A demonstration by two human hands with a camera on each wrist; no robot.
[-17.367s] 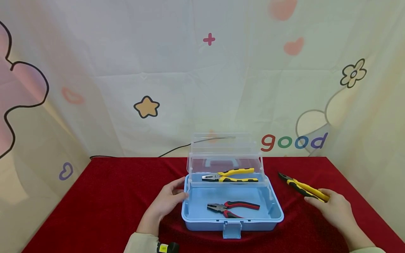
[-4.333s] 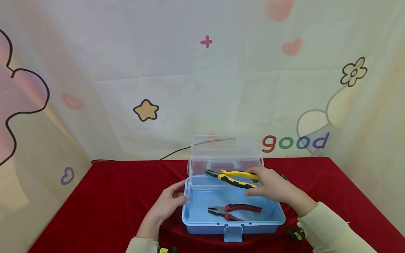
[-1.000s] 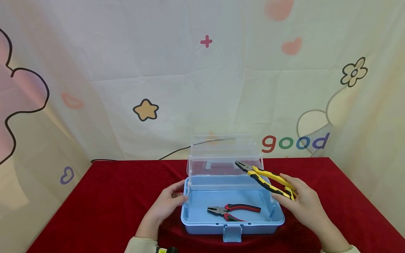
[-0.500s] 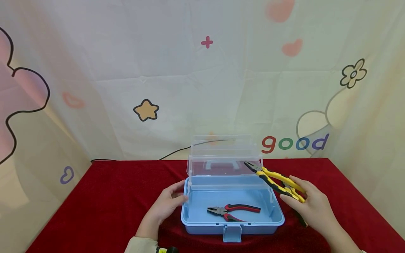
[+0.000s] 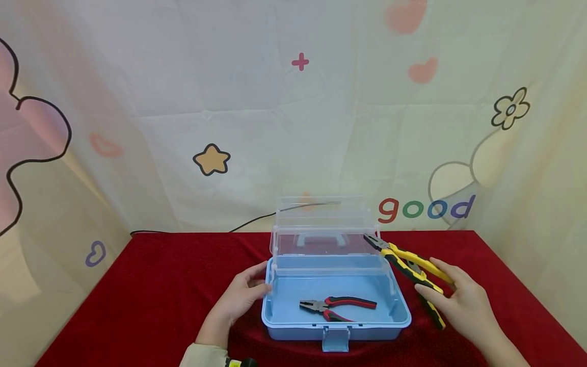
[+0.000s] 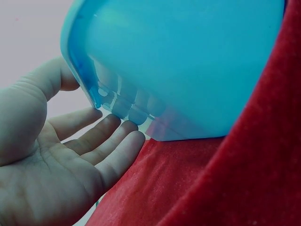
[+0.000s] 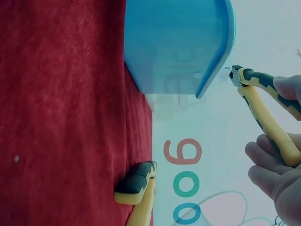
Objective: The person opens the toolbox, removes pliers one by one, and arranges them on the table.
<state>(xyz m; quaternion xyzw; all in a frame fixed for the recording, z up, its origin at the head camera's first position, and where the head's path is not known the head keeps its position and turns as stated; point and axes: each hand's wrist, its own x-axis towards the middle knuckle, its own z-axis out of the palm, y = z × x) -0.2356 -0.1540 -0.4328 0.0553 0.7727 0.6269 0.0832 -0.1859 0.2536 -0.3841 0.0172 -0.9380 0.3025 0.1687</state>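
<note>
In the head view, a light blue toolbox (image 5: 286, 332) stands on the cloth with its clear lid raised. Red-and-black combination pliers (image 5: 353, 300) lie inside it. My left hand (image 5: 238, 295) holds the box's left side, thumb at the rim; the left wrist view has the fingertips against the wall. Right of the box, my right hand (image 5: 465, 300) grips yellow-and-black combination pliers (image 5: 415, 258) by the handles, above the cloth. Their handles are spread, and the nose points towards the lid. Beneath them lies a second yellow-and-black pair of pliers (image 5: 434, 312), partly hidden.
Dark red cloth (image 5: 174, 290) covers the table. A printed white curtain (image 5: 247, 127) closes off the back and sides. The clear lid (image 5: 323, 224) leans back behind the box. A latch (image 5: 336, 339) hangs open at the box's front.
The yellow-and-black combination pliers have left the box in my right hand and moved rightward. The other yellow pair, held earlier, lies on the cloth. My left hand stays at the box.
</note>
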